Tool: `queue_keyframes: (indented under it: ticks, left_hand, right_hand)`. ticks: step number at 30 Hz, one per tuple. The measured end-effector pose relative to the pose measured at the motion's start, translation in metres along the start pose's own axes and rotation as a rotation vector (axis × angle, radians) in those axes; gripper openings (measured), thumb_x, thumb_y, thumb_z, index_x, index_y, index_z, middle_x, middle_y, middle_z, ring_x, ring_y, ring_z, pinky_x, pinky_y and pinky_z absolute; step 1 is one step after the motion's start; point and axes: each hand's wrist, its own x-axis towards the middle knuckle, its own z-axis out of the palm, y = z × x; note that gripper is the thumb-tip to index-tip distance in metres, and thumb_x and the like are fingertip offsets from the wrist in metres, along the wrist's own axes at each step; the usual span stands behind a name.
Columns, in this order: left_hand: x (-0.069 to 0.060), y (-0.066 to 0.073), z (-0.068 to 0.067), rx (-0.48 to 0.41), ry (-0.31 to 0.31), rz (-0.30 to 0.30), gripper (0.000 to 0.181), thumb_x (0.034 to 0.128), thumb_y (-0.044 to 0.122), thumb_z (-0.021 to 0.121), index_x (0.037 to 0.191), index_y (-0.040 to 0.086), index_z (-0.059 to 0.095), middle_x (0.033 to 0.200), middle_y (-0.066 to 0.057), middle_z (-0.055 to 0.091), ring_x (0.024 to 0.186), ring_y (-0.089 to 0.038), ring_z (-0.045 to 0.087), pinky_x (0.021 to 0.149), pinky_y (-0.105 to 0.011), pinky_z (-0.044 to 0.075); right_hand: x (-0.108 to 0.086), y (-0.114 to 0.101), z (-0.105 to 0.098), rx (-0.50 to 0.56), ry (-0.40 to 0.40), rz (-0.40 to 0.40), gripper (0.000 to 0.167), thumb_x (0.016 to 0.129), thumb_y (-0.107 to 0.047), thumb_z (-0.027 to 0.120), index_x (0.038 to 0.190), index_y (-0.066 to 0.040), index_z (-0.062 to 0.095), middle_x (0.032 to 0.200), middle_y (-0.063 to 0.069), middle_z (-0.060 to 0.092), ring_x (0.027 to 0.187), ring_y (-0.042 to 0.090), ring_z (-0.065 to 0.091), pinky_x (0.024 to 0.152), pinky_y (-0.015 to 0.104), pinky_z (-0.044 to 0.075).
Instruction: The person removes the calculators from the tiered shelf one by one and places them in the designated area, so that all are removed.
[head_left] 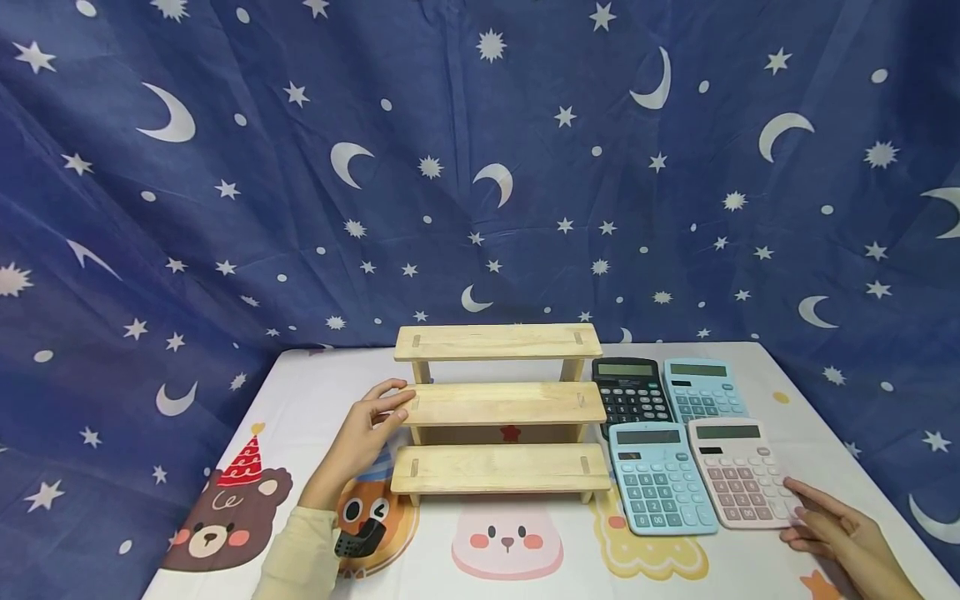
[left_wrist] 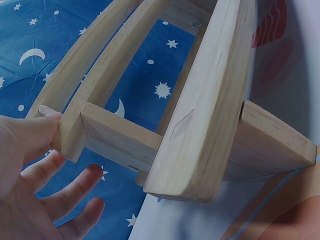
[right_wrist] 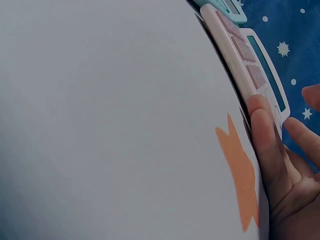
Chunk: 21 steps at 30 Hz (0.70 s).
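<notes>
A three-tier wooden shelf [head_left: 498, 477] stands on the table. My left hand [head_left: 367, 435] is at the left end of its middle plank. In the left wrist view, the thumb and a finger of that hand [left_wrist: 37, 160] pinch a plank end [left_wrist: 70, 135], while the other fingers spread below. To the shelf's right, a pink calculator [head_left: 738, 475] lies face up. My right hand [head_left: 843, 533] touches its lower right edge with extended fingers. The right wrist view has fingertips [right_wrist: 262, 125] against the pink calculator's side [right_wrist: 232, 52].
A light blue calculator [head_left: 660, 479] lies left of the pink one. Behind them are a black calculator [head_left: 633, 392] and another blue one [head_left: 703, 387]. A patterned white tablecloth [head_left: 330, 375] covers the table; a dark blue star-and-moon curtain [head_left: 450, 250] hangs behind it.
</notes>
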Motion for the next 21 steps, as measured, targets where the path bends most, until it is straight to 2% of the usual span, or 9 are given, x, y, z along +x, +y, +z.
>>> queue_keyframes:
  ticks: [4,6,9,17,19,21]
  left_hand:
    - [-0.001,-0.002,-0.001,-0.006,0.001,0.001,0.037,0.1014,0.012,0.060,0.135,-0.003,0.063,0.148,-0.021,0.051,0.138,-0.042,0.049,0.099,-0.042,0.055]
    - [-0.002,-0.003,-0.001,-0.003,0.002,0.002,0.037,0.1015,0.012,0.060,0.135,-0.002,0.063,0.148,-0.021,0.051,0.138,-0.042,0.050,0.098,-0.040,0.055]
    - [-0.003,-0.004,-0.001,-0.002,0.007,0.002,0.036,0.1013,0.012,0.061,0.135,-0.002,0.063,0.148,-0.020,0.052,0.137,-0.041,0.050,0.098,-0.036,0.055]
    - [-0.002,-0.005,0.000,-0.017,0.005,0.011,0.037,0.1012,0.011,0.060,0.135,-0.002,0.063,0.148,-0.022,0.051,0.136,-0.042,0.051,0.096,-0.029,0.055]
    - [-0.003,-0.006,0.001,-0.022,0.003,0.009,0.037,0.1013,0.011,0.060,0.135,-0.002,0.063,0.148,-0.022,0.051,0.135,-0.042,0.051,0.096,-0.029,0.055]
    - [-0.004,-0.007,0.001,-0.023,0.002,0.007,0.037,0.1013,0.012,0.060,0.135,-0.002,0.063,0.148,-0.022,0.051,0.136,-0.043,0.051,0.096,-0.031,0.055]
  right_hand:
    - [0.002,0.000,0.001,-0.012,-0.006,0.002,0.077,0.107,-0.044,0.046,0.161,-0.002,0.012,0.091,-0.024,0.060,0.082,0.011,0.075,0.075,0.026,0.061]
    - [0.002,-0.001,0.000,-0.024,-0.012,-0.004,0.079,0.107,-0.046,0.044,0.160,0.003,0.012,0.092,-0.026,0.059,0.082,0.010,0.075,0.075,0.026,0.061]
    - [0.003,-0.003,-0.001,-0.028,-0.027,-0.005,0.082,0.107,-0.049,0.042,0.159,0.006,0.011,0.095,-0.028,0.056,0.083,0.011,0.075,0.076,0.027,0.061]
    - [0.005,-0.010,-0.007,-0.009,-0.096,0.076,0.087,0.106,-0.054,0.039,0.160,0.005,0.004,0.107,-0.015,0.058,0.088,0.011,0.075,0.080,0.027,0.061]
    - [0.004,-0.011,-0.008,-0.019,-0.099,0.064,0.085,0.107,-0.052,0.037,0.159,0.006,0.004,0.116,-0.003,0.060,0.088,0.012,0.075,0.080,0.028,0.061]
    - [0.003,-0.012,-0.008,-0.020,-0.088,0.036,0.083,0.108,-0.050,0.035,0.159,0.007,0.004,0.129,0.010,0.054,0.087,0.012,0.075,0.079,0.028,0.061]
